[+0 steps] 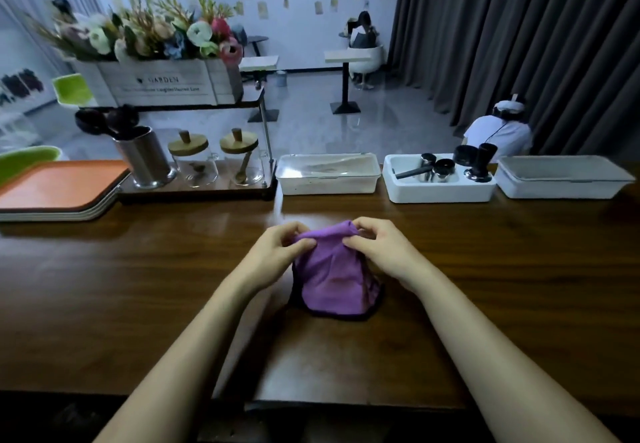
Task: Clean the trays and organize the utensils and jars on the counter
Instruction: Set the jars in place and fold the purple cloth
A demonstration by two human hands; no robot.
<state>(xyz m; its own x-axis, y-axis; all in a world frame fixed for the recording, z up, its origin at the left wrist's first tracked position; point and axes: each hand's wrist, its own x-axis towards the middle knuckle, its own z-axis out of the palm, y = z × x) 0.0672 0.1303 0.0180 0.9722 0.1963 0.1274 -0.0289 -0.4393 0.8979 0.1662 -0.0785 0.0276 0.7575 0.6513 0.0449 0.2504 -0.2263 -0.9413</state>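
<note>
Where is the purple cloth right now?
In the head view, the purple cloth stands on the middle of the wooden counter, its top pinched by the left hand and right hand.

Head view — forward, downward, close over counter (138, 286)

Counter (485, 269) L/R sides free; bins (327, 186), rack (194, 193), trays (62, 186) block rear.

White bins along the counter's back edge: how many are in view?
3. The left bin sits beside the jar rack, the middle bin holds metal cups and dark tools, the right bin is nearest the curtain. None appears hidden.
</note>
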